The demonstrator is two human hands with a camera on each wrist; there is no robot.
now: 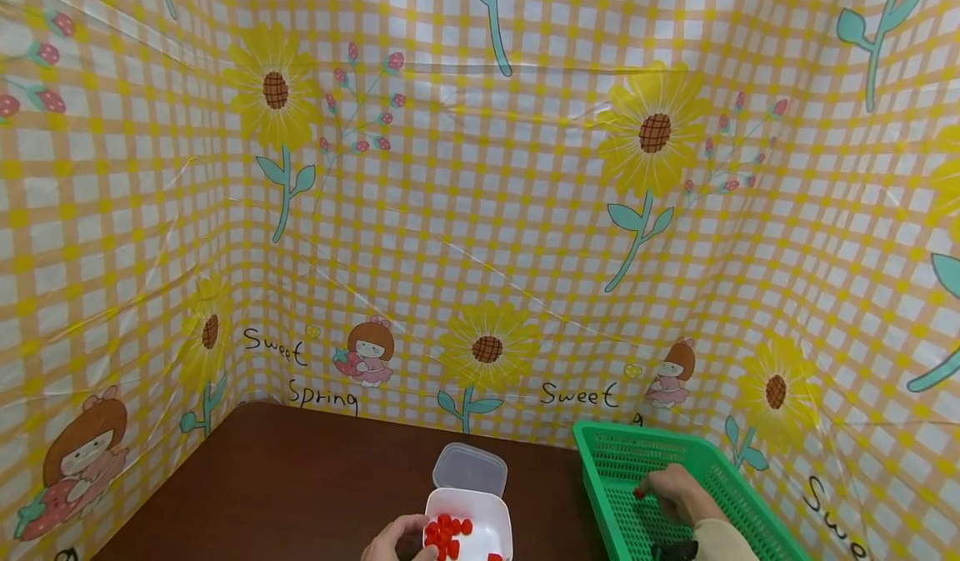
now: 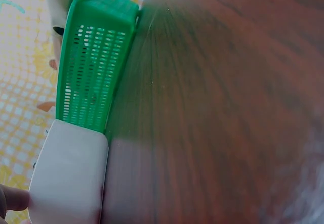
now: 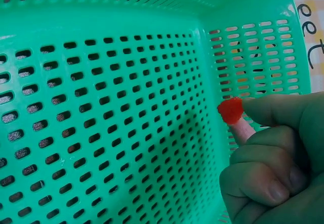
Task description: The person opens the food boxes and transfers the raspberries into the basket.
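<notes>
My right hand (image 1: pixel 675 494) is inside the green basket (image 1: pixel 600 494). Between thumb and forefinger it pinches a small, bumpy red raspberry (image 3: pixel 231 110), held above the slotted basket floor; the other fingers are curled into the palm. At the front middle of the table, my left hand (image 1: pixel 397 540) grips the left side of a white plastic container (image 1: pixel 491 528). Several red raspberries (image 1: pixel 444 528) are heaped on that container's left side, and another lies near its front edge. In the left wrist view only the container's outer wall (image 2: pixel 71 171) shows, with a finger against it.
A translucent lid (image 1: pixel 470 469) lies on the dark brown table (image 1: pixel 300 478) just behind the container. The basket stands to the right, close to the patterned cloth (image 1: pixel 555 294) that hangs around the table at the back and both sides.
</notes>
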